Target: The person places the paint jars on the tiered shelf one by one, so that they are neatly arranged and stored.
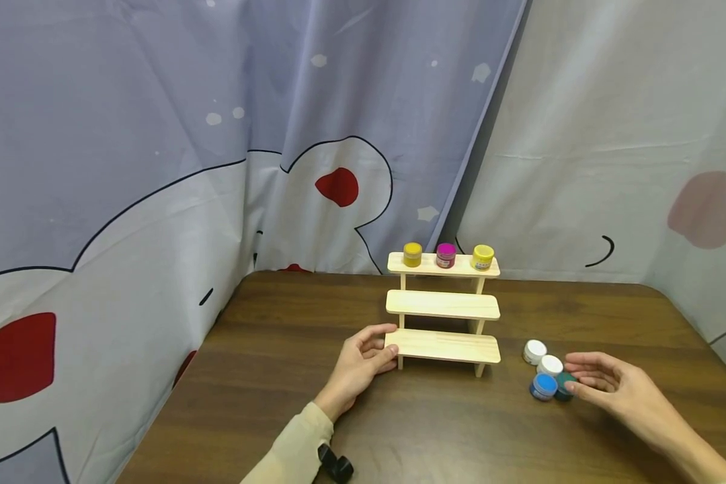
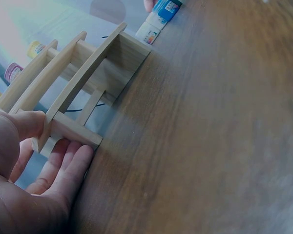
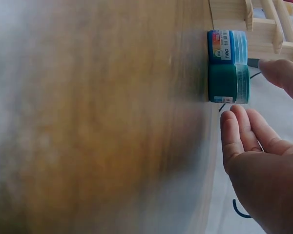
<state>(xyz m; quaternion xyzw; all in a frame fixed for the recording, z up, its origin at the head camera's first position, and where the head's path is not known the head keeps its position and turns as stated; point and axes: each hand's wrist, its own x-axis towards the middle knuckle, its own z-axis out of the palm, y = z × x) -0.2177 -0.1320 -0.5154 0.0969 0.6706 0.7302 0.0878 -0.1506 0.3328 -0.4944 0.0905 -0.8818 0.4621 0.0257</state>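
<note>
My left hand (image 1: pixel 359 363) grips the left end of the lowest board on a three-tier wooden display rack (image 1: pixel 443 304), thumb on top and fingers beneath, as the left wrist view shows. On the top tier stand an ochre paint jar (image 1: pixel 412 255), a magenta paint jar (image 1: pixel 446 255) and a yellow paint jar (image 1: pixel 482 257). Right of the rack, a blue paint jar (image 1: pixel 543 386), a green paint jar (image 3: pixel 223 83) and two white-lidded jars (image 1: pixel 535 351) cluster on the table. Beside the green jar is my right hand (image 1: pixel 623 393), thumb and fingers spread apart, holding nothing.
The brown wooden table (image 1: pixel 266 376) runs back to a patterned curtain (image 1: pixel 175 222) behind and at the left. A pale curtain (image 1: pixel 587 148) hangs at the right. A black strap piece (image 1: pixel 335 464) sits at my left sleeve.
</note>
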